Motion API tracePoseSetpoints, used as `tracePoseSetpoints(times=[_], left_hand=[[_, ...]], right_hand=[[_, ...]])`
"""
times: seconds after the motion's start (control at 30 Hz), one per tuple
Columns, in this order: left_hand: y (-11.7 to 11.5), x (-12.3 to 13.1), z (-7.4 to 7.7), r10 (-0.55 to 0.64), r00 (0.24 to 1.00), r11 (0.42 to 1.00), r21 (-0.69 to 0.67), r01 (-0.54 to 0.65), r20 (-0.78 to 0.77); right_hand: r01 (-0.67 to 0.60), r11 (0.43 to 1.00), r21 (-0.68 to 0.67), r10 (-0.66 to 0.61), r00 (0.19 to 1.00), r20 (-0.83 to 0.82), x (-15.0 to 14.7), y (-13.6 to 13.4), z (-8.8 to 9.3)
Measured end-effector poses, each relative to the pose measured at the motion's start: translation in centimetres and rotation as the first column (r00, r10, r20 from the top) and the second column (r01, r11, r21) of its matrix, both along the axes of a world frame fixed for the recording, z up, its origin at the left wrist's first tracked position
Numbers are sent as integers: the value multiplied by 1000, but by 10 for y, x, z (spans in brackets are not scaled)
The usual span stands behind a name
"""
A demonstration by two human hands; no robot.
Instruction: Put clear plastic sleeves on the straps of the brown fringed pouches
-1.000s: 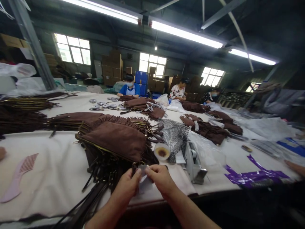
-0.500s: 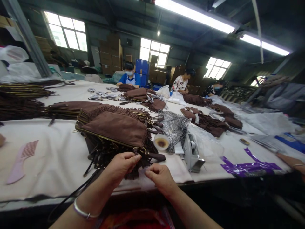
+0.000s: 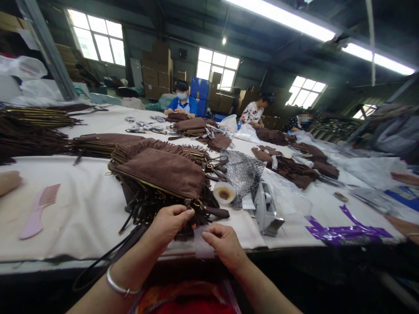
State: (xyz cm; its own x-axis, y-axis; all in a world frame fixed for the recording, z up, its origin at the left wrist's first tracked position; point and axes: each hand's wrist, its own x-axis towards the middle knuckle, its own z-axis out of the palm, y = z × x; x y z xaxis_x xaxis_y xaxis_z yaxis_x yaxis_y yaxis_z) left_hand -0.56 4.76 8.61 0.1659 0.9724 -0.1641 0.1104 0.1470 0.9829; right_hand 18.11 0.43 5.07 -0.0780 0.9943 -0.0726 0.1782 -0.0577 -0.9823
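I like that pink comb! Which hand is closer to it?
Left. The left hand, pinching the brown pouch, is to the right of the pink comb; the right hand is even further right, past the left one.

Top bag (image 3: 163, 172) on the stack: brown suede, lying flat, sloping toward the counter's (image 3: 81, 209) near edge. A gold zip runs along its front rim, with dark fringe and straps spilling out beneath. The left hand (image 3: 172, 220) pinches its near corner. Just beside it, a pale slip (image 3: 200, 248) lies flat, its edge pinched by the right hand (image 3: 222, 242).
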Motion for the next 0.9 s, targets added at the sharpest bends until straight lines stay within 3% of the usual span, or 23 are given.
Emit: tracePoseSetpoints(times=[0.37, 0.53, 0.6, 0.73, 0.8, 0.9], left_hand=[[1, 5, -2, 6, 1000, 1000, 30, -5, -26], [0, 3, -5, 21, 997, 1000, -2, -22, -72], [-3, -1, -7, 22, 1000, 998, -50, -23, -12], [-17, -11, -17, 65, 974, 967, -254, -8, 217], [-25, -17, -25, 77, 974, 954, -299, -11, 211], [-29, -23, -36, 112, 988, 967, -241, -83, 110]], right_hand=[[-1, 1000, -27, -2, 997, -75, -11, 6, 1], [-10, 999, -35, 7, 996, -90, -19, 17, 5], [-35, 999, -24, 32, 993, -113, -24, 22, 7], [0, 997, -79, -15, 983, -185, -39, 28, 1], [30, 990, -135, -61, 973, -225, -47, 30, -6], [52, 979, -197, -118, 933, -339, -59, 31, -11]])
